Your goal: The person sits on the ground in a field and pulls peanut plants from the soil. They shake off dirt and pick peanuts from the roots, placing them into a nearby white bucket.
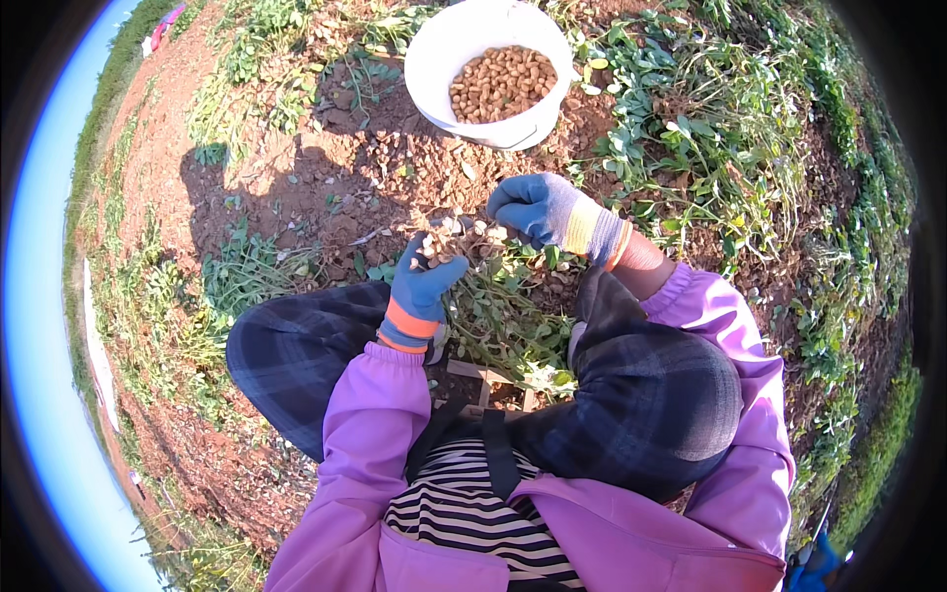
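Observation:
In my left hand (pixel 429 285), which wears a blue-coated work glove, I grip a peanut plant by its roots. A cluster of pale peanut pods (pixel 444 243) and dry root strands shows above the fingers. My right hand (pixel 536 211), gloved the same way, is at the right end of the cluster with its fingers curled; whether a pod is between the fingertips is hidden. Leafy green stems (pixel 510 325) hang down between my legs. Just beyond my hands, a white bucket (pixel 436 78) stands on the soil, partly filled with peanuts in their shells (pixel 503 85).
Uprooted peanut plants (pixel 710 140) lie thick along the right side. More wilted greenery (pixel 251 266) is near my left knee. Reddish soil (pixel 348 166) spreads around the bucket, under my shadow. A slatted crate-like frame (pixel 484 385) is below me, between my legs.

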{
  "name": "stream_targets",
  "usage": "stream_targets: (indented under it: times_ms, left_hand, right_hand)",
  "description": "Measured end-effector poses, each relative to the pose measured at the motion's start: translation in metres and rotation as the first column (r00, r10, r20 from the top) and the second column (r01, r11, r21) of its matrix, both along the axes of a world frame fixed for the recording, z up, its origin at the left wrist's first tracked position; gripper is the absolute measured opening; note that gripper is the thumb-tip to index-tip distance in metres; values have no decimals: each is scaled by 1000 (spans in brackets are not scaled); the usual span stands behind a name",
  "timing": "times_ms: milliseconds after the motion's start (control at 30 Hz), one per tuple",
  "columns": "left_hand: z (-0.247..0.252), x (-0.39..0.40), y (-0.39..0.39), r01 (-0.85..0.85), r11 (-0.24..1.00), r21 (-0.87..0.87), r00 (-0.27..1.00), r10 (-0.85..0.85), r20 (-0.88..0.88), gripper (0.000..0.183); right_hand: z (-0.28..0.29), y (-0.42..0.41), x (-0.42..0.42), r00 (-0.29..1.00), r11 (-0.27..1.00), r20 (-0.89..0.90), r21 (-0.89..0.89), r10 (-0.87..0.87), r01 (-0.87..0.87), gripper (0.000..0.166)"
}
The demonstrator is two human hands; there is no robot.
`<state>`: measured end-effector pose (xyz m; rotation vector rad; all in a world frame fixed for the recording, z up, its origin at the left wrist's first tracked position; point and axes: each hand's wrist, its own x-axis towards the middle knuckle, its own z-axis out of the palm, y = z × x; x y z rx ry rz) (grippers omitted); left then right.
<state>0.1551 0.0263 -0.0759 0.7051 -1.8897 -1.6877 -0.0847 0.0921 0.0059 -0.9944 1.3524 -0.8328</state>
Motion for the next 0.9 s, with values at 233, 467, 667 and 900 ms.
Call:
stream_targets:
  times_ms: [233, 467, 667, 900]
  left_hand:
    - [40, -14, 7, -17, 959, 283, 996, 42, -82, 34]
    - [33, -15, 8, -40, 890, 454, 985, 111, -129, 34]
    - [20, -14, 0, 13, 850, 527, 973, 111, -204, 33]
    - [33, -14, 8, -73, 963, 259, 993, 95, -73, 27]
  right_hand:
    - [-3, 2, 9, 997, 985, -56, -159, 53, -61, 21]
    - [-7, 3, 22, 985, 955, -156, -275, 71, -112, 24]
    - [-8, -2, 26, 974, 879, -228, -464, 6, -114, 22]
    - [-5, 0, 23, 989, 945, 109, -304, -96, 125, 19]
